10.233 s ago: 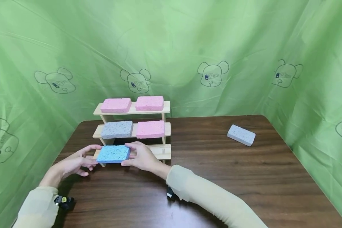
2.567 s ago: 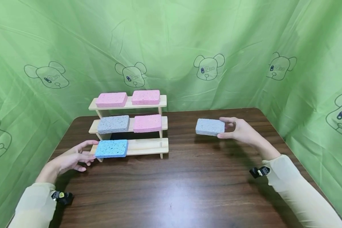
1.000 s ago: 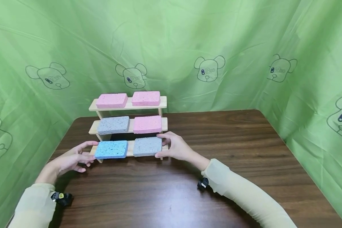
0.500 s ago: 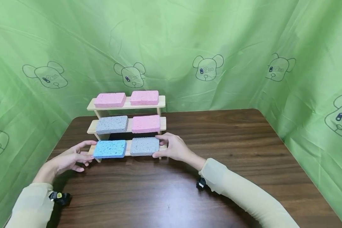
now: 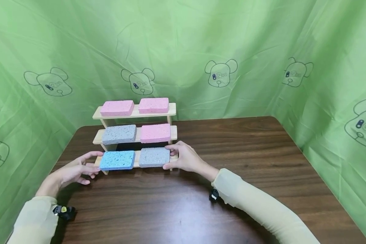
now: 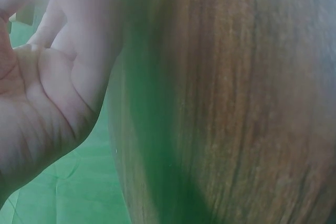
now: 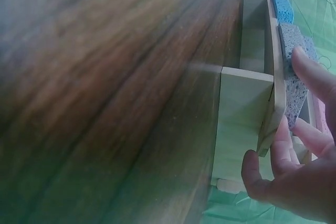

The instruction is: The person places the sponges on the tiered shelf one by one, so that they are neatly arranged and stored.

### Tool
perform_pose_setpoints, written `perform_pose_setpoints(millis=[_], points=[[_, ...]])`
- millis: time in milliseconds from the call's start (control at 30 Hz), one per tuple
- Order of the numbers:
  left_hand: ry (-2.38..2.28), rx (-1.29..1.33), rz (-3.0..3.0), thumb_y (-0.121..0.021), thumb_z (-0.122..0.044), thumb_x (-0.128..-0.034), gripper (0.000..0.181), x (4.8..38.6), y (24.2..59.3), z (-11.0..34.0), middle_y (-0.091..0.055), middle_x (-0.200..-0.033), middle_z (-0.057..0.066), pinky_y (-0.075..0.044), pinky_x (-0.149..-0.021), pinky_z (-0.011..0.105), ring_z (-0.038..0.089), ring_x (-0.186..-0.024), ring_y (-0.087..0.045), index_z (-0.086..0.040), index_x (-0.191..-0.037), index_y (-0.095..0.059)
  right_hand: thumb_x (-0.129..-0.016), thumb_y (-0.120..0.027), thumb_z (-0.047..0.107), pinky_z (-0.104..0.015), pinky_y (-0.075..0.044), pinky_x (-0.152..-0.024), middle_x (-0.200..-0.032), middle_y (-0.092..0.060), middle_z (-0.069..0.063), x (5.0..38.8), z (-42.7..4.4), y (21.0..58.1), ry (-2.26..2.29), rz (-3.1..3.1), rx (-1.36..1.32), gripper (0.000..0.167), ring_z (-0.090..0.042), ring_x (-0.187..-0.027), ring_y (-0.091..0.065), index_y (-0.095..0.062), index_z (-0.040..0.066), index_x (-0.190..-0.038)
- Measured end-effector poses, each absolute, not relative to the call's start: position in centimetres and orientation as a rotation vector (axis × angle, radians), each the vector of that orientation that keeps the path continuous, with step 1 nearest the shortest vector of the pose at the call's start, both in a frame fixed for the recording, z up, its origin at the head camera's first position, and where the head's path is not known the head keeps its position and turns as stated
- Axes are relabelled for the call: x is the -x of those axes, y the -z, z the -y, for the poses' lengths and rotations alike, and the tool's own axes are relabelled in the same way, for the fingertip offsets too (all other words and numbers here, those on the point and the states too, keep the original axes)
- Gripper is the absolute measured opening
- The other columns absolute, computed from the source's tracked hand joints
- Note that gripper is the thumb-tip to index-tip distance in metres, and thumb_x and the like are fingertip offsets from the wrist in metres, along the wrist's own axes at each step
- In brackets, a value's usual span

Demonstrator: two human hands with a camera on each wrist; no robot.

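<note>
On the bottom tier of a wooden three-tier rack (image 5: 136, 163), a blue sponge (image 5: 117, 160) lies at the left and a grey-blue sponge (image 5: 154, 157) at the right. My left hand (image 5: 76, 171) holds the blue sponge's left end between thumb and forefinger; the left wrist view shows mostly palm and table. Around the right end of the grey-blue sponge, my right hand (image 5: 186, 157) has its thumb at the front and forefinger behind. The right wrist view shows this sponge (image 7: 294, 72) lying along the bottom board, partly covered by the thumb.
The middle tier bears another grey-blue sponge (image 5: 119, 134) and a pink sponge (image 5: 155, 133). Two more pink sponges (image 5: 117, 107) lie on the top tier. The rack stands on the left of a dark wooden table (image 5: 238, 145), with a green curtain (image 5: 183, 44) around it.
My right hand let go of the blue sponge, took the grey-blue sponge from the table's right and brought it left onto the bottom tier. My left hand stayed at the blue sponge.
</note>
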State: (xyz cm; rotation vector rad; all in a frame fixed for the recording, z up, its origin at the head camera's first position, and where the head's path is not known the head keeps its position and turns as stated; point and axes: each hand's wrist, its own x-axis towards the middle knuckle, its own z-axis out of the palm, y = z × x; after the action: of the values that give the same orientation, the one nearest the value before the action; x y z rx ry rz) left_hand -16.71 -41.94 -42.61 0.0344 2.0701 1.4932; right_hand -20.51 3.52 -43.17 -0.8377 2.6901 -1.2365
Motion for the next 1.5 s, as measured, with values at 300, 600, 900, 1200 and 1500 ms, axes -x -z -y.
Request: perform_pose_setpoints(millis=[300,600,900,1200,1500], points=[[-1.506,-0.015,-2.073,-0.065,-0.015,-0.0995,0.061,15.9,43.1,42.4,-0.065,-0.102,0.016,-0.060,-0.068,0.044,0.019,-0.083,-0.062,-0.036,-0.146,-0.033,-0.069,-0.094,0.045,-0.031,-0.049,-0.082,-0.105,-0.064,0.005,20.6,-3.0,43.1,1.199,-2.697,0.867,0.078,-0.004,-0.093,-0.064,-0.066,0.017,-0.136],[-1.505,0.004,-2.092,-0.063,-0.014,-0.1004,0.060,14.0,42.3,43.5,-0.066,-0.103,0.015,-0.059,-0.067,0.043,0.020,-0.084,-0.062,-0.037,-0.146,-0.033,-0.070,-0.094,0.042,-0.036,-0.050,-0.090,-0.103,-0.065,0.004,19.9,-1.7,42.8,1.210,-2.660,0.896,0.077,-0.009,-0.094,-0.067,-0.065,0.015,-0.136],[-1.496,-0.018,-2.103,-0.064,-0.015,-0.1002,0.060,15.6,42.2,42.6,-0.066,-0.104,0.016,-0.060,-0.067,0.043,0.020,-0.083,-0.061,-0.035,-0.147,-0.033,-0.070,-0.094,0.041,-0.037,-0.051,-0.090,-0.105,-0.065,0.001,20.1,-2.7,42.4,1.243,-2.687,0.859,0.076,-0.011,-0.095,-0.066,-0.065,0.014,-0.135],[-1.474,-0.026,-2.080,-0.066,-0.016,-0.0995,0.060,16.7,43.3,42.2,-0.065,-0.105,0.019,-0.060,-0.068,0.044,0.020,-0.082,-0.061,-0.035,-0.146,-0.034,-0.069,-0.096,0.029,-0.045,-0.050,-0.098,-0.125,-0.055,-0.011,20.4,-4.1,43.3,1.474,-2.455,0.821,0.076,-0.016,-0.101,-0.068,-0.060,0.010,-0.133],[-1.322,-0.163,-2.261,-0.064,-0.021,-0.1018,0.060,16.1,41.6,42.1,-0.062,-0.114,0.027,-0.059,-0.073,0.049,0.031,-0.094,-0.064,-0.018,-0.152,-0.031,-0.082,-0.087,0.016,-0.044,-0.050,-0.100,-0.130,-0.061,-0.015,20.8,-5.2,41.5,1.469,-2.285,0.901,0.061,-0.025,-0.113,-0.066,-0.057,0.001,-0.133]])
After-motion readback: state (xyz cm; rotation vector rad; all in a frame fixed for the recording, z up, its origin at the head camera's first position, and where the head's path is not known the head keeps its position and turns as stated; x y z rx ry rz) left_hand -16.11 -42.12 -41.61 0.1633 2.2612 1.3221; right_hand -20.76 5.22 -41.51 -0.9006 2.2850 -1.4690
